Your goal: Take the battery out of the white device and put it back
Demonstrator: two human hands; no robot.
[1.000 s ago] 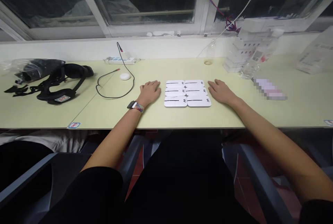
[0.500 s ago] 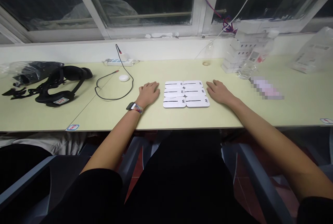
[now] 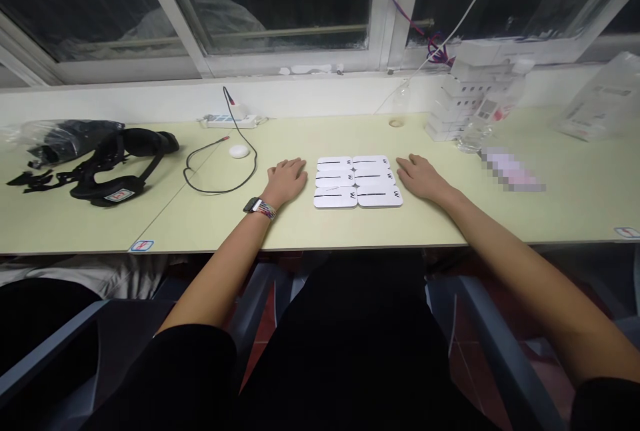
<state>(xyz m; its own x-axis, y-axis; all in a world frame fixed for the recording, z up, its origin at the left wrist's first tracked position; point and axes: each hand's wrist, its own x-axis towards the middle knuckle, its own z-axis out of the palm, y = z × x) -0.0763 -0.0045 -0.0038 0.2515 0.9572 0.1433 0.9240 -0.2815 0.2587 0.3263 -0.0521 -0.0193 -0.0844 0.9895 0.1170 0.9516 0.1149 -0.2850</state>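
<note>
Several white cards (image 3: pixel 379 196) with rounded corners lie flat in two columns on the pale green table (image 3: pixel 345 227). Each bears a dark line and a letter like a sideways M or W. Just left of them my left hand (image 3: pixel 286 179) rests palm down on the tabletop, fingers stretched out and holding nothing. A watch (image 3: pixel 259 207) with a colourful band is on that wrist. On the cards' right side my right hand (image 3: pixel 423 177) also lies palm down, fingers extended and free of any object. Neither hand touches the cards.
To the left are a black headset (image 3: pixel 113 171), a looped black cable (image 3: pixel 217 191), a round white object (image 3: pixel 239 151) and a power strip (image 3: pixel 233 121). White boxes (image 3: pixel 453 107), a clear bottle (image 3: pixel 475 134) and a blurred-out pinkish item (image 3: pixel 515 171) stand or lie at right.
</note>
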